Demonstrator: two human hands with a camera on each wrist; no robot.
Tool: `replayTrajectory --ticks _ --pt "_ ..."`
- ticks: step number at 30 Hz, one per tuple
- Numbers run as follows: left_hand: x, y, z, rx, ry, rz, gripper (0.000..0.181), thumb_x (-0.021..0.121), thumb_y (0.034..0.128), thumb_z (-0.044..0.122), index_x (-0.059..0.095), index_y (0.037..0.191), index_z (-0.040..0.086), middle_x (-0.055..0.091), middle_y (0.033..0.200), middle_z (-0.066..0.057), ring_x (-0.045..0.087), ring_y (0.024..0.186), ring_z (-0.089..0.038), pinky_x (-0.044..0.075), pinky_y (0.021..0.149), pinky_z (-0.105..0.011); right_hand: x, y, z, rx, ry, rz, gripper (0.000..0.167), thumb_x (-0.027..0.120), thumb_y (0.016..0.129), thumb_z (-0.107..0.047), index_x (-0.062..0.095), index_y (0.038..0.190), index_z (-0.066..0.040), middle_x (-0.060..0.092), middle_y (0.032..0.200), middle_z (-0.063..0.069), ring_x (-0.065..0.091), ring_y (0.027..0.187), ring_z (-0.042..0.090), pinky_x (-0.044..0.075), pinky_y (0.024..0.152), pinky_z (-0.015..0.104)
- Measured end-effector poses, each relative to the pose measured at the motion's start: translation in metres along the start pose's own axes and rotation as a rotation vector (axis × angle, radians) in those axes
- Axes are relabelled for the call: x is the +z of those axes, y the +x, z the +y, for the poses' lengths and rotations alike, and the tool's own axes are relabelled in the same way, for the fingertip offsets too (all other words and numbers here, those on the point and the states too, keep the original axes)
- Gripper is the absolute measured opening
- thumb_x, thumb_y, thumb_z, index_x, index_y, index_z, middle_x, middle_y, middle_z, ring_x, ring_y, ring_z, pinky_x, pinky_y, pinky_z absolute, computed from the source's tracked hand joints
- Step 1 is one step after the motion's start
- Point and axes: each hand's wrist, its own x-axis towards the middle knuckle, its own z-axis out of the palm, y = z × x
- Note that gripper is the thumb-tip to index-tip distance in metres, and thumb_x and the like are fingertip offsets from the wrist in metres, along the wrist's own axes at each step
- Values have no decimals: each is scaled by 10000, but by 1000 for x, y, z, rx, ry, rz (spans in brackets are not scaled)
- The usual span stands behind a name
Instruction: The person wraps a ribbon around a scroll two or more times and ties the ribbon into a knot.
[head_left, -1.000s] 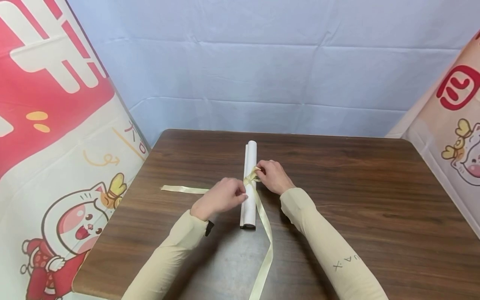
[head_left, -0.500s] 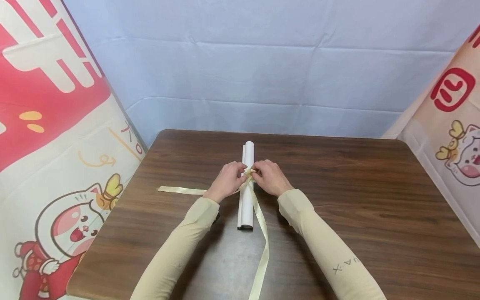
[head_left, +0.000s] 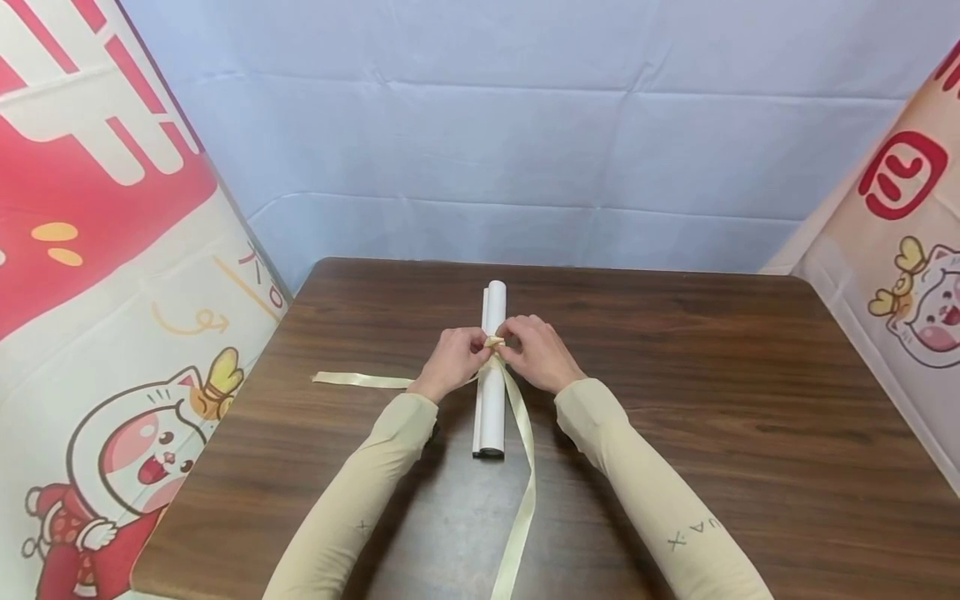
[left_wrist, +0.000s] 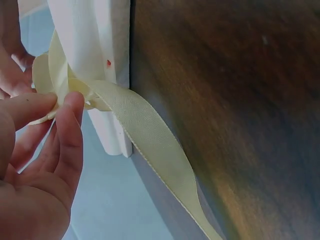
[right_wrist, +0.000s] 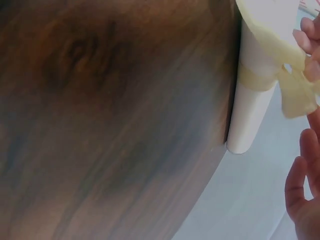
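Note:
A white paper roll (head_left: 491,417) lies lengthwise on the brown wooden table, with a cream ribbon (head_left: 524,442) round its middle. My left hand (head_left: 452,358) pinches a ribbon loop between thumb and forefinger, plainest in the left wrist view, where the ribbon tail (left_wrist: 155,140) runs off across the table. From the other side, my right hand (head_left: 542,352) pinches the ribbon at the same knot. In the right wrist view, the ribbon band (right_wrist: 256,77) circles the roll and a loop (right_wrist: 296,95) stands out beside the right fingers; their tips are partly cut off.
The wooden table (head_left: 720,400) extends on both sides of the roll. One ribbon tail (head_left: 360,380) stretches left, the other toward the front edge. A pale blue cloth (head_left: 510,150) hangs behind, and printed cloths flank the table.
My left hand has moved up and right from beside the roll to the knot and taken hold of the ribbon. My right hand has stayed at the knot, shifting slightly.

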Motion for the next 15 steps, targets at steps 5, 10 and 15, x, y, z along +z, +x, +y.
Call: replayTrajectory --ticks 5,10,15 --pt "-1 0 -2 -43 -18 12 75 654 878 123 703 843 78 720 797 -34 623 712 -121 477 637 -222 -1 -7 5 -14 10 26 182 751 812 -223 620 857 -105 646 904 56 511 830 220 427 744 352" --pt "-1 1 -3 -52 -17 14 75 650 875 117 689 823 80 715 796 -34 618 715 -131 476 639 -230 1 -14 6 -45 -32 -10 191 785 779 -281 657 797 -141 627 981 16 496 894 215 427 807 373" --pt "0 1 -1 -75 -32 10 72 651 879 122 702 863 74 712 801 -39 617 718 -134 475 641 -229 6 -18 5 -16 -52 -46 166 778 792 -255 684 852 -132 606 1036 27 484 932 220 418 847 394"
